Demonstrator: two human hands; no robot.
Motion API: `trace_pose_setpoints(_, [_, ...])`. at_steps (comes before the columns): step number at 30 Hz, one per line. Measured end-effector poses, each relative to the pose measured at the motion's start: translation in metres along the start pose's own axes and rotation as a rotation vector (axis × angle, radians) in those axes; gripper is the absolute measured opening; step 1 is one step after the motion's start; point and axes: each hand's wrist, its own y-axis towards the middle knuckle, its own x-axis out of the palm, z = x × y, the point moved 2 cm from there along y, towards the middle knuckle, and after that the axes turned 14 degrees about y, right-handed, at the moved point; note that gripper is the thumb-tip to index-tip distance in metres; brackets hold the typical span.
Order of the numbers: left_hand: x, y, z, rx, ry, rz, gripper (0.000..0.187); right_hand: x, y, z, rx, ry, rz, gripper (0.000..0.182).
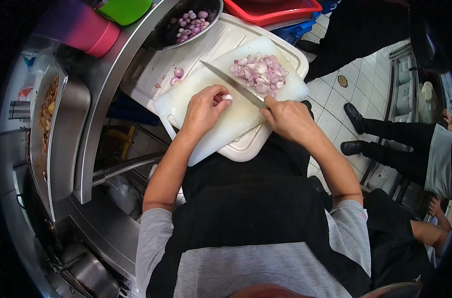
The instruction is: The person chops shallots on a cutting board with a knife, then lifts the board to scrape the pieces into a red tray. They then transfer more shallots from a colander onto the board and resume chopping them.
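Nearest is the person's black apron (246, 213), and just beyond it the near edge of a pale cutting board (211, 136), set at a slant over a cream plastic lid (242, 150). Above the board's middle, the left hand (203, 109) has its fingertips drawn together around a small pale shallot (227, 97), peeled by the look of it. The right hand (291, 118) is closed around the handle of a knife (236, 85), whose blade slants away and to the left, passing between the left fingers and a heap of cut shallots (260, 72). Whether the edge touches the board cannot be told. The step in hand looks like readying this one piece for the blade, the cut not yet begun on it as far as shows. A cut from here would call for the shallot held firmly against the board, the left fingertips tucked back and the blade brought down clear of them; so small and round a piece could roll. Beyond the left hand, two purple shallots (177, 76) lie on the lid, just beside the board. Farther off, a metal bowl (216, 11) holds more whole ones, and a red basket (270, 19) sits to its right. Over the tiled floor (330, 107), a co-worker's dark-clad legs (400, 136) show, well apart from the hands.
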Motion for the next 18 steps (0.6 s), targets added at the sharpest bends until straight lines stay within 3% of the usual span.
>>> trace_pose_setpoints(6, [0.008,-0.013,0.001,0.037,0.0,0.228,0.02,0.021,-0.005,-0.007,-0.061,-0.033,-0.032,0.023])
trace_pose_setpoints(13, [0.007,-0.01,-0.001,0.135,0.118,0.273,0.019,0.024,0.001,-0.003,-0.083,-0.004,-0.004,0.023])
trace_pose_setpoints(18, [0.005,-0.008,0.004,0.083,0.055,0.188,0.019,0.023,-0.002,-0.004,-0.03,0.064,-0.014,0.024])
